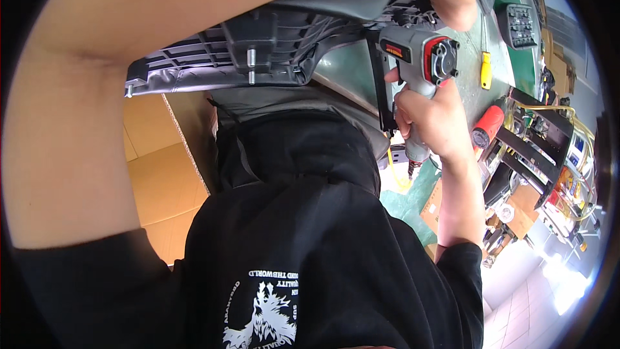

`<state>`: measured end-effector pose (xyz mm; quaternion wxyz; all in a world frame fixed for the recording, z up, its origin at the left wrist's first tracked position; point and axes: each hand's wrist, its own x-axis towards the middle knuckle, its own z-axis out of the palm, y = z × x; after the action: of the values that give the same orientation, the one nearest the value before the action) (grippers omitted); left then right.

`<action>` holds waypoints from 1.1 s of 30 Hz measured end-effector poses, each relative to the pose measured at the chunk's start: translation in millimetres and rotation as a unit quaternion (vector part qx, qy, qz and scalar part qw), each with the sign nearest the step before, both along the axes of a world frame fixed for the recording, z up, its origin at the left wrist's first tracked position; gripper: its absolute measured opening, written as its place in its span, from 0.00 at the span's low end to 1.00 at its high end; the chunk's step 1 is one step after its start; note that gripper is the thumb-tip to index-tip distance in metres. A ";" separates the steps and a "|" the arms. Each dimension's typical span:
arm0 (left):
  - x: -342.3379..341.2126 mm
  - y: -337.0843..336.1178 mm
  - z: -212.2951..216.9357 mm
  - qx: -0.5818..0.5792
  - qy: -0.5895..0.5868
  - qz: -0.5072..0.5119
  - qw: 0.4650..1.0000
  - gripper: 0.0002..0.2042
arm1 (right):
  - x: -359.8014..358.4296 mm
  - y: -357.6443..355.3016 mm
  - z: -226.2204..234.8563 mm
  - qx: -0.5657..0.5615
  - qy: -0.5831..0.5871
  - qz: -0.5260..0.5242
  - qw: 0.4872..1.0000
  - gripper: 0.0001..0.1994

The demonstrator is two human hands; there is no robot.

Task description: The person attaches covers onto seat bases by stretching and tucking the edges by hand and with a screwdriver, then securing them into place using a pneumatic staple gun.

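My right hand [431, 113] is wrapped round the grip of a grey and red pneumatic staple gun [413, 52]. The gun's slim black magazine [383, 84] lies along its left side, and its nose is by the underside of a black padded seat part [213, 81]. That part has a ribbed plastic shell, with metal bolts [252, 68] sticking out. Reaching across the top, my left arm passes over the seat part. My left hand [455, 3] is bent down at its far right end, close to the gun; its fingers do not show.
A yellow-handled screwdriver [485, 71] lies on the green-grey bench [468, 94]. To the right are a red power tool [489, 123], a black rack [536, 139] and a black moulded tray [518, 26]. An open cardboard box [161, 174] stands at lower left.
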<state>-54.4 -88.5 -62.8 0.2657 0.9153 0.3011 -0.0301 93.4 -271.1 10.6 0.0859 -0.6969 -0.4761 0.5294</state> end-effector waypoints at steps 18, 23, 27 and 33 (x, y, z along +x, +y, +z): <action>64.9 20.3 36.0 0.088 0.122 -0.167 0.974 0.22 | 87.0 -37.9 24.2 0.011 -0.225 0.000 0.974 0.19; 31.3 19.4 72.9 -0.169 0.070 0.035 0.983 0.35 | 165.5 -60.4 -20.8 0.166 -0.434 0.010 0.885 0.24; -30.7 27.0 65.8 -0.223 0.032 0.069 0.972 0.29 | 205.4 -62.2 -74.9 0.318 -0.439 0.038 0.840 0.26; -99.1 26.4 64.1 -0.331 0.028 0.225 0.916 0.23 | 149.6 -60.6 -62.1 0.503 -0.244 0.050 0.828 0.17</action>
<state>-153.5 -62.1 1.3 0.5447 0.6819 0.4792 -0.0930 242.9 -331.6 -51.5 0.2789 -0.6392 -0.7160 0.0329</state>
